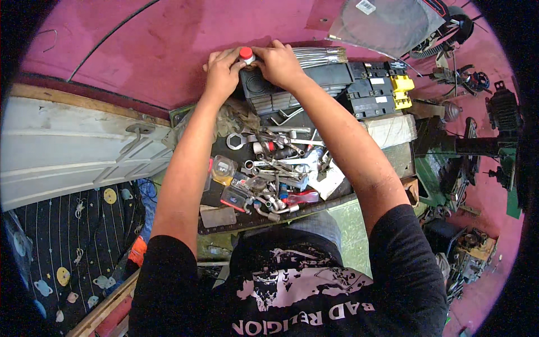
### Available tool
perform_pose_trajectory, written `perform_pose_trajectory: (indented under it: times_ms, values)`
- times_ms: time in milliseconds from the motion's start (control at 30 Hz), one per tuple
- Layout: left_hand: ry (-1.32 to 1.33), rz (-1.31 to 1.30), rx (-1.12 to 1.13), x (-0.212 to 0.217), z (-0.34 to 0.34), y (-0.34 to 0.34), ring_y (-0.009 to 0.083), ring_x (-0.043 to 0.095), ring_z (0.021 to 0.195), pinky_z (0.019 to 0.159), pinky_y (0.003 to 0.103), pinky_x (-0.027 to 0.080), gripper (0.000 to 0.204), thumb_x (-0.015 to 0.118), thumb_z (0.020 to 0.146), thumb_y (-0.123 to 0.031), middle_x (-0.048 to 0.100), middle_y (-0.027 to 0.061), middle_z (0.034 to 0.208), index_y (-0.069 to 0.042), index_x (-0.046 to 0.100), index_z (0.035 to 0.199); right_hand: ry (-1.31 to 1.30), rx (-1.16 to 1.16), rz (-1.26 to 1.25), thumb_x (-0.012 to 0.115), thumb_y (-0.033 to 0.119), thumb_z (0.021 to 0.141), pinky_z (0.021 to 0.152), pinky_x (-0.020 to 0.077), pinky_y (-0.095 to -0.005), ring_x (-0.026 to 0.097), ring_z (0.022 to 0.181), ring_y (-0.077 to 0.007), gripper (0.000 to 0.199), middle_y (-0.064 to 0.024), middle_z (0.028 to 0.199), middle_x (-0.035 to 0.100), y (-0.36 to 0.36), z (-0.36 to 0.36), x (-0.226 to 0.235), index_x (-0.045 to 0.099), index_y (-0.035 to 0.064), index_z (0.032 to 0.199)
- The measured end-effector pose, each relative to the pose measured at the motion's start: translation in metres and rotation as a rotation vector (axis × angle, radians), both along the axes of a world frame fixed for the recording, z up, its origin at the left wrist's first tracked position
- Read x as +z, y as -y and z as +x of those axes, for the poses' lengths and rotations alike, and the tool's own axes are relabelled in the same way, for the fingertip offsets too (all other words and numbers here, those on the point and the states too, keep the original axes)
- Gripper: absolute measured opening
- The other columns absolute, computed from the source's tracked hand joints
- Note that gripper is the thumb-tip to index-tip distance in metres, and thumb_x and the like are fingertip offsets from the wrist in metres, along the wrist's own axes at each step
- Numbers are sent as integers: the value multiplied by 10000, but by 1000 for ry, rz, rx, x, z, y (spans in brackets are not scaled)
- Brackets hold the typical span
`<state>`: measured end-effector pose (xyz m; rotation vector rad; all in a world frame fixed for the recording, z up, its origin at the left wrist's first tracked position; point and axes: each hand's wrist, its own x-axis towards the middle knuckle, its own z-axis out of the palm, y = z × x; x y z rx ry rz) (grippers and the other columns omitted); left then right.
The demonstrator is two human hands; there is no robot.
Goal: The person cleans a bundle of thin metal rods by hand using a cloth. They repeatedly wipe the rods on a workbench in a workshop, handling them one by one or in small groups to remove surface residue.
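Note:
At the far side of the bench, against the pink wall, my two hands close in on a small bottle with a red cap [246, 53] and a white neck. My left hand [223, 72] has its fingers and thumb curled at the bottle's left side. From the right, my right hand [279, 66] bends its fingers against it; the body of the bottle is mostly hidden. Below my hands sits a black plastic case [275, 90]. A bundle of thin metal rods [319, 56] lies behind it, beside my right wrist.
Spanners and sockets [275, 163] cover the bench between my forearms, with clear plastic boxes [224, 168] at their left. Black batteries [368, 90] with a yellow part [402, 90] stand to the right. A white panelled door [84, 151] is at the left; green machinery [443, 146] stands far right.

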<state>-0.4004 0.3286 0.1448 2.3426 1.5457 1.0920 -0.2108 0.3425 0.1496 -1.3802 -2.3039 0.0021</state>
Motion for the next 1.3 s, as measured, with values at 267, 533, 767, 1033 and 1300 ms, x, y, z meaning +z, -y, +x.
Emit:
perform_pose_trajectory:
  times_ms: [267,533,767,1033,1300]
  values:
    - [117,127,111,-12,1,41,355,569,1094,972,450,411,410,669,871,-122,660,142,1201,-67,625,1275,-105,-56,296,705,229,842,864,415,-442,600,1011,-260,453,-26,1089,716,30,3,12,633,185,1287]
    - [265,-423,233,-159,-7,194,384,575,1078,936,462,440,283,679,849,-111,656,172,1125,-48,664,1125,-287,-148,-297,677,191,847,944,350,-572,578,1037,-285,270,-41,1031,719,195,-8,-88,714,196,1114]
    - [-111,-639,251,-130,16,208,362,544,1149,917,526,455,427,719,793,-118,575,104,1246,-149,624,1208,159,-173,-365,544,184,929,1071,266,-635,480,1255,-233,382,95,1330,607,227,-29,-142,637,270,1289]
    - [-373,-496,105,-141,4,202,314,552,1144,912,502,423,472,712,766,-87,607,85,1225,-151,651,1229,518,14,-360,529,200,935,1051,302,-530,472,1267,-225,351,-10,1257,647,213,-38,-125,612,155,1274]
    - [-197,-405,71,-153,2,220,323,610,1034,878,485,451,206,687,770,-106,689,127,1047,-58,732,965,432,76,-160,539,222,912,1009,324,-506,493,1181,-232,275,-16,1141,661,224,-33,-139,634,132,1154]
